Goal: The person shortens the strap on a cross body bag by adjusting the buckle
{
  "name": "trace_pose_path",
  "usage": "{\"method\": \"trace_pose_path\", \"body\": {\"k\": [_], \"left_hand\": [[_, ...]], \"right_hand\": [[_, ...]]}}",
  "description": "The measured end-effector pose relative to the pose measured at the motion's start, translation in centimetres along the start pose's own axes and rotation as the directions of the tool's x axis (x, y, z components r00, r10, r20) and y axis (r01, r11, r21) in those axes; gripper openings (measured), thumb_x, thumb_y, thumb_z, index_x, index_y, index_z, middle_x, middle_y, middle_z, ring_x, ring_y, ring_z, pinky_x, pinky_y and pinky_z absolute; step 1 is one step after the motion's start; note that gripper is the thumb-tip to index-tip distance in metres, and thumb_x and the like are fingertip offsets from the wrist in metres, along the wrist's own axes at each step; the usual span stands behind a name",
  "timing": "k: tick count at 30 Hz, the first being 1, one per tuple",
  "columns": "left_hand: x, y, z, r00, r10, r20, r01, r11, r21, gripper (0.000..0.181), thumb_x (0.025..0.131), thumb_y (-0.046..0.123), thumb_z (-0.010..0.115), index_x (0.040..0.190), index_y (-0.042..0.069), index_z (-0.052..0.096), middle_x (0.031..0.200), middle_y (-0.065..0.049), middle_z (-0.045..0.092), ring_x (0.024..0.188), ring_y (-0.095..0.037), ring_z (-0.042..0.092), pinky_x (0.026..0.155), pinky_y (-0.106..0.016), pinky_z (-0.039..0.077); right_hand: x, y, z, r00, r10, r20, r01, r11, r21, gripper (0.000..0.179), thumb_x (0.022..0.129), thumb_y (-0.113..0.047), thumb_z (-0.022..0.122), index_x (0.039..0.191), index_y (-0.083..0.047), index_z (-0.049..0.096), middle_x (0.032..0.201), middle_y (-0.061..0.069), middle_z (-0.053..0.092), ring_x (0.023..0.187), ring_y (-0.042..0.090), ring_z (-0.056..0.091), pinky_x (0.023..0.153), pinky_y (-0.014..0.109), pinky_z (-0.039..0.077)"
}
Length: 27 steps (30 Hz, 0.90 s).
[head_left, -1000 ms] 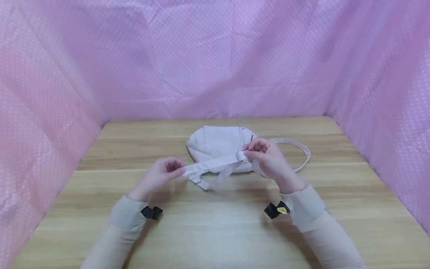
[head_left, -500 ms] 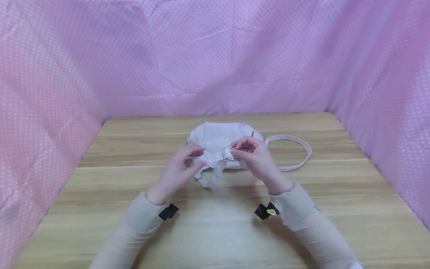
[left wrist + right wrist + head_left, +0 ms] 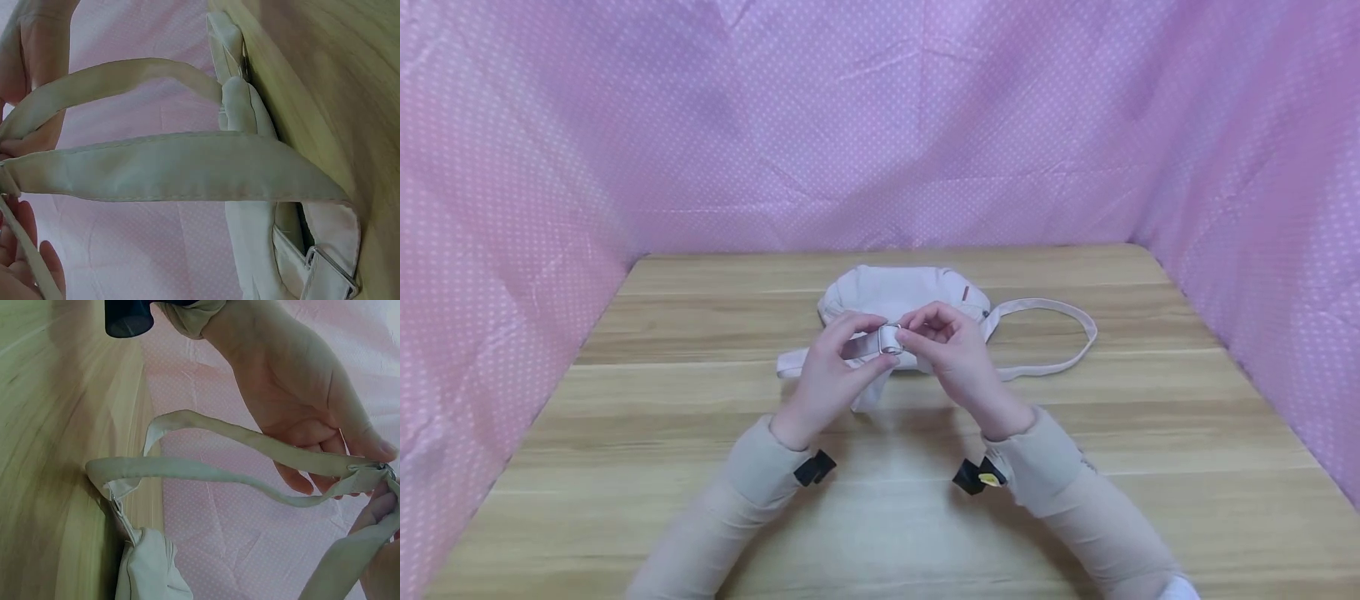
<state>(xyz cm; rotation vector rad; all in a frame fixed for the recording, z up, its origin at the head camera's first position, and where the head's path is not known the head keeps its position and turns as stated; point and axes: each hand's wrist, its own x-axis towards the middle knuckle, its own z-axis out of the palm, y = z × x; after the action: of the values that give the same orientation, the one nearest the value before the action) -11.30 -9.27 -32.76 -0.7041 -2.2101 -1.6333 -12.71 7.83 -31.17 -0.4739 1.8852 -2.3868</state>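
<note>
In front of the bag [image 3: 887,286], the left hand [image 3: 831,360] grips the buckle [image 3: 880,342] by its edges; the right hand [image 3: 961,358] pinches the strap [image 3: 890,337], which should slide best untwisted.

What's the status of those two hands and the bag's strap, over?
Left hand gripping metal buckle; right hand pinching strap there. Strap threaded through buckle. Bag on table, behind hands; nothing seen blocking.

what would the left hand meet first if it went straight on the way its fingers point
The metal strap buckle, at its fingertips; just beyond seems to be the right hand, though depth is unclear.
</note>
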Motion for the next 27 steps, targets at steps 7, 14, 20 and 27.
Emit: {"method": "trace_pose_path", "body": {"k": [7,14,20,27], "left_hand": [[-0.1,-0.4,-0.1,0.998,0.047,-0.035,-0.047,0.999,0.007,0.04,0.069,-0.004,0.079,0.107,-0.003,0.065,0.104,-0.015,0.065,0.098,-0.013,0.057,0.082,-0.022,0.053],[-0.3,-0.6,-0.8,1.0,0.004,0.019,-0.003,0.998,-0.061,0.04,0.071,-0.007,0.077,0.108,-0.005,0.064,0.106,-0.017,0.064,0.095,-0.005,0.055,0.08,-0.017,0.052],[-0.4,-0.7,-1.1,0.999,-0.011,0.047,0.015,0.996,-0.083,0.04,0.07,-0.008,0.077,0.107,-0.007,0.064,0.106,-0.018,0.065,0.093,-0.004,0.056,0.078,-0.016,0.051],[-0.3,-0.9,-1.2,0.997,-0.024,0.08,0.035,0.991,-0.133,0.038,0.07,-0.009,0.077,0.106,-0.007,0.064,0.107,-0.018,0.064,0.091,-0.003,0.057,0.075,-0.016,0.05]], "right_hand": [[0.0,0.0,-1.0,0.997,0.058,0.052,-0.047,0.982,-0.182,0.015,0.085,0.003,0.062,0.099,-0.002,0.059,0.088,-0.007,0.063,0.08,0.006,0.06,0.073,0.017,0.05],[0.4,0.0,-3.3,0.966,0.176,0.191,-0.083,0.907,-0.413,0.024,0.092,-0.01,0.058,0.113,0.002,0.061,0.087,-0.008,0.06,0.077,0.007,0.051,0.068,0.02,0.043],[0.7,0.3,-4.5,0.929,0.196,0.314,-0.043,0.899,-0.435,0.014,0.091,-0.004,0.057,0.092,0.009,0.063,0.073,-0.01,0.057,0.07,0.006,0.048,0.064,0.019,0.042],[0.6,0.4,-4.5,0.923,0.181,0.34,-0.027,0.911,-0.412,0.013,0.09,-0.001,0.057,0.09,0.012,0.062,0.068,-0.009,0.058,0.063,0.004,0.049,0.057,0.018,0.042]]}}
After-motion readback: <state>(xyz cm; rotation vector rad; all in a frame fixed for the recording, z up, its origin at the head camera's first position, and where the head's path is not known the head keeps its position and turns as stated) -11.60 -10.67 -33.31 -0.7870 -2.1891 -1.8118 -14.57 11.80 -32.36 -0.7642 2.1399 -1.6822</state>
